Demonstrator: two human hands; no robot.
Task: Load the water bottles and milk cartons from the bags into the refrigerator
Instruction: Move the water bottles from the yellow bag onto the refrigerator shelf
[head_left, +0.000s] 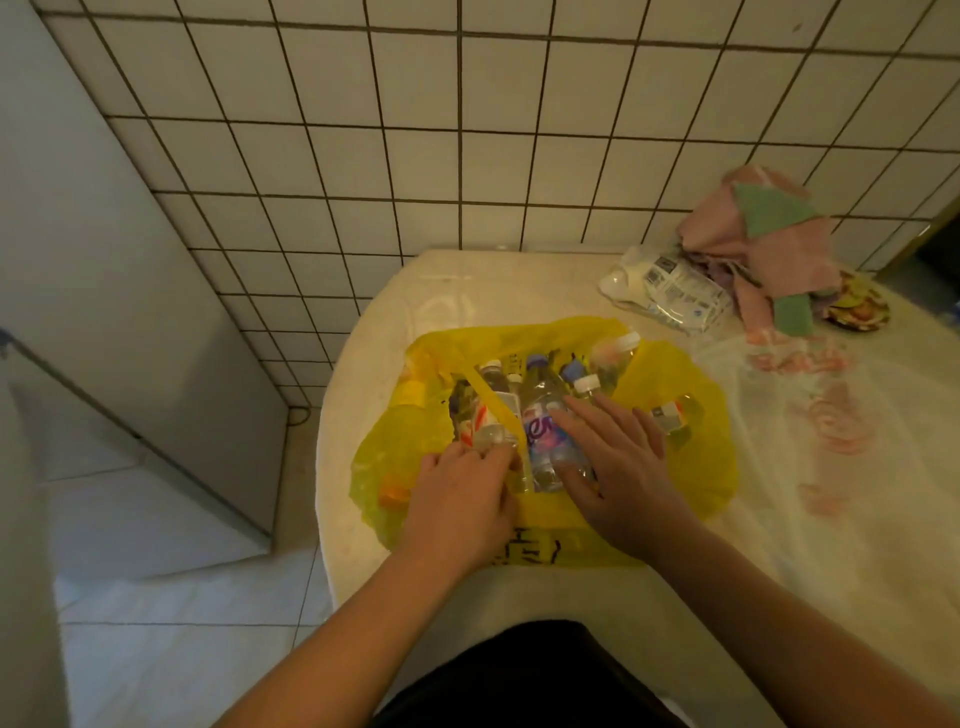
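Note:
A yellow plastic bag (691, 415) lies open on the round table (519, 291), holding several clear water bottles. My left hand (460, 499) grips the base of a bottle with a red and white label (485, 410). My right hand (618, 467) rests with fingers spread over a bottle with a purple label (540, 421). More bottles with white and blue caps (613, 356) stick up at the bag's far side. The refrigerator (104, 270) stands to the left, its door shut. No milk cartons show.
A clear wrapped pack (670, 291) and a heap of pink and green cloths (763, 234) lie at the table's back right, beside a small patterned dish (860, 306). A tiled wall runs behind. White floor tiles lie between table and refrigerator.

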